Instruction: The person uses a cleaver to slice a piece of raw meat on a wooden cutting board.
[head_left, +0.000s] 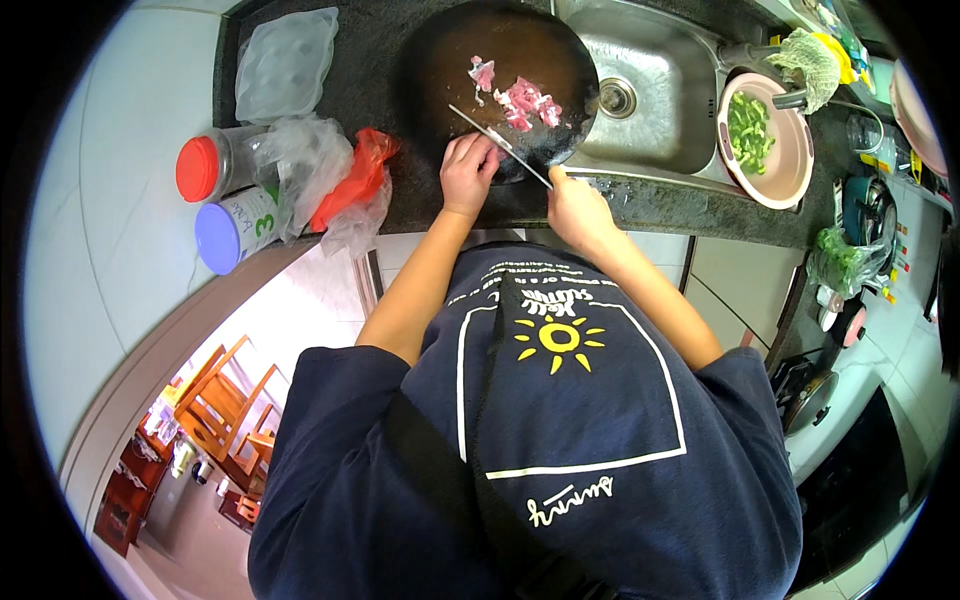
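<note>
A round, dark cutting board (442, 56) lies on the counter, bearing pieces of raw meat (523, 101) near its middle and a smaller bit further left. My right hand (579, 210) grips the handle of a knife (510, 150), whose blade slants up and left across the lower part of the board. Just below the blade, my left hand (468, 171) rests at the board's near edge with curled fingers, pressing on a piece of meat that is mostly hidden under them.
A steel sink (660, 127) adjoins the board on the right. Beyond it stands a pink basin (795, 169) with chopped green vegetables (748, 135). Left are plastic bags (307, 161), a red bag (352, 180), a red-lidded jar (199, 169), a purple-lidded can (219, 238) and a translucent tray (285, 67).
</note>
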